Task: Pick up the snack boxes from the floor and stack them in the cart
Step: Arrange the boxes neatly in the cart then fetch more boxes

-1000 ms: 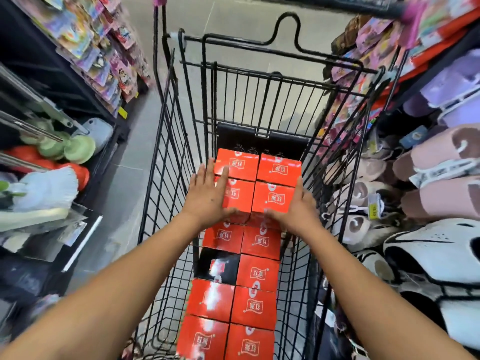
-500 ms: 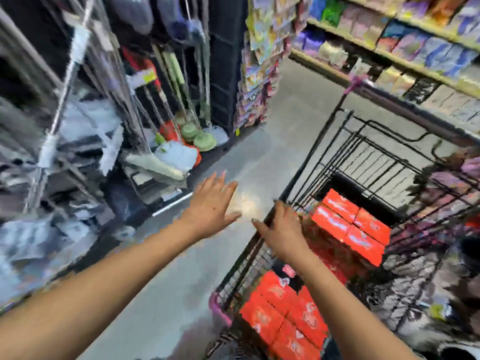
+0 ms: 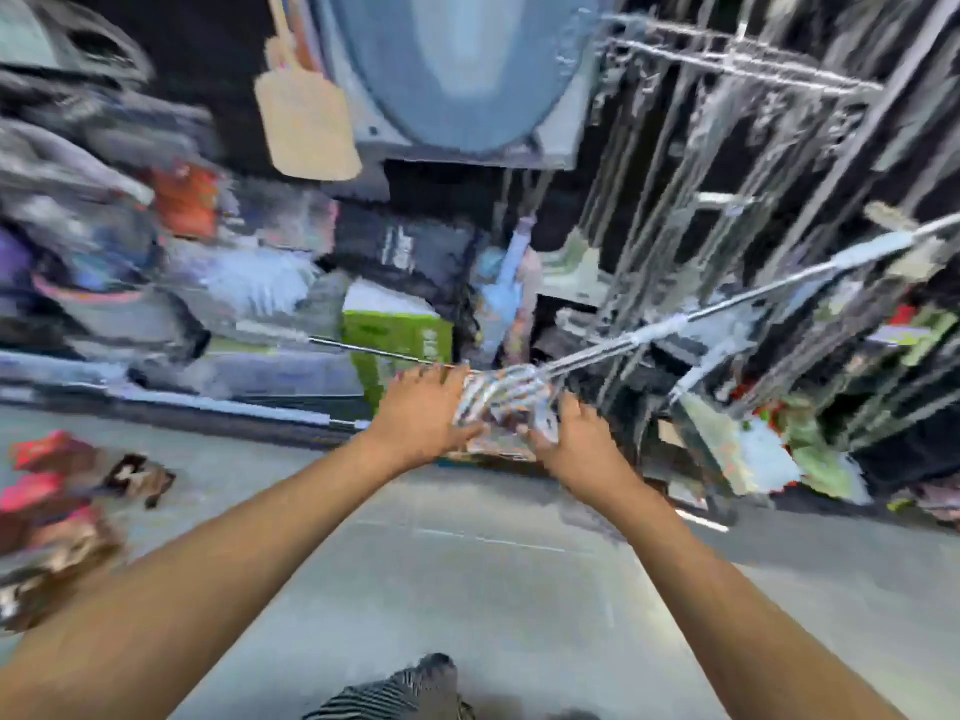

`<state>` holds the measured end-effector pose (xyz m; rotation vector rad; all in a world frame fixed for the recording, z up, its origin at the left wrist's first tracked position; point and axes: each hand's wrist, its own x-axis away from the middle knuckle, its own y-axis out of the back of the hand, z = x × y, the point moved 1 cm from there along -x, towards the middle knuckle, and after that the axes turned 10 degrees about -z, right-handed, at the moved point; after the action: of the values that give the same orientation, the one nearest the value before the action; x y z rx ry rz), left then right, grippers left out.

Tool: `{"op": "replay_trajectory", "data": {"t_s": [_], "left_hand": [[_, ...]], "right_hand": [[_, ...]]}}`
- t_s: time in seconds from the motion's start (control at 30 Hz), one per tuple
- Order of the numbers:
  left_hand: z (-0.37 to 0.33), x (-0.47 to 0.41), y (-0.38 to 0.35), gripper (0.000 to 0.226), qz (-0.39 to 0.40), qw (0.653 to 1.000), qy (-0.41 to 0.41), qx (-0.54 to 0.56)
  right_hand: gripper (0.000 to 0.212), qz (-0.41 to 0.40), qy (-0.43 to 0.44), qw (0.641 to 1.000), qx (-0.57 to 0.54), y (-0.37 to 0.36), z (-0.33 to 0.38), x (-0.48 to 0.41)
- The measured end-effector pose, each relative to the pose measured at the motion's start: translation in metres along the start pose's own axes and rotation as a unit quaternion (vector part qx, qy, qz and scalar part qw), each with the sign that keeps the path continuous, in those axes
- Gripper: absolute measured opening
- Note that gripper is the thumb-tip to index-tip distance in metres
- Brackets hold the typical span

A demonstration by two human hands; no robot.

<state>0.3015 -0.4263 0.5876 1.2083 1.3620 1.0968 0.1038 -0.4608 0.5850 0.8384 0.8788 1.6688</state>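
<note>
**A packed shop aisle, blurred by motion**

A pale grey floor (image 3: 467,589) spreads from six o'clock up to the middle, with a soft sheen on it. Dark shelving (image 3: 675,210) closes off the far side. A large blue-grey oval piece (image 3: 457,70) hangs at twelve o'clock, with a tan paddle-shaped item (image 3: 306,127) just beside it at eleven. A green box (image 3: 395,335) sits near the centre. Metal poles (image 3: 737,309) slant across at two o'clock.

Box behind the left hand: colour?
Bright green box with a white top; head view.
</note>
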Motion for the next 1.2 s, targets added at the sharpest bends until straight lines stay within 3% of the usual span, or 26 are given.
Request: {"op": "replay_trajectory", "data": {"t_s": [0.23,0.53,0.77,0.97,1.2], "left_hand": [[0.177,0.110,0.013,0.084,0.046,0.956,0.287,0.044],[0.330,0.237,-0.021,0.082,0.085,0.849,0.519,0.056],[0.476,0.267,-0.075,0.075,0.121,0.761,0.634,0.067],[0.595,0.278,-0.105,0.070,0.099,0.718,0.687,0.044],[0.688,0.326,-0.243,0.069,0.125,0.699,0.703,0.038]], "right_hand": [[0.071,0.135,0.130,0.981,0.049,-0.089,0.150,-0.023],[0.083,0.276,0.272,0.911,0.138,-0.234,0.312,-0.067],[0.073,0.336,0.332,0.863,0.180,-0.379,0.442,-0.144],[0.063,0.363,0.372,0.831,0.199,-0.497,0.546,-0.194],[0.082,0.374,0.387,0.806,0.247,-0.682,0.578,-0.213]]}}
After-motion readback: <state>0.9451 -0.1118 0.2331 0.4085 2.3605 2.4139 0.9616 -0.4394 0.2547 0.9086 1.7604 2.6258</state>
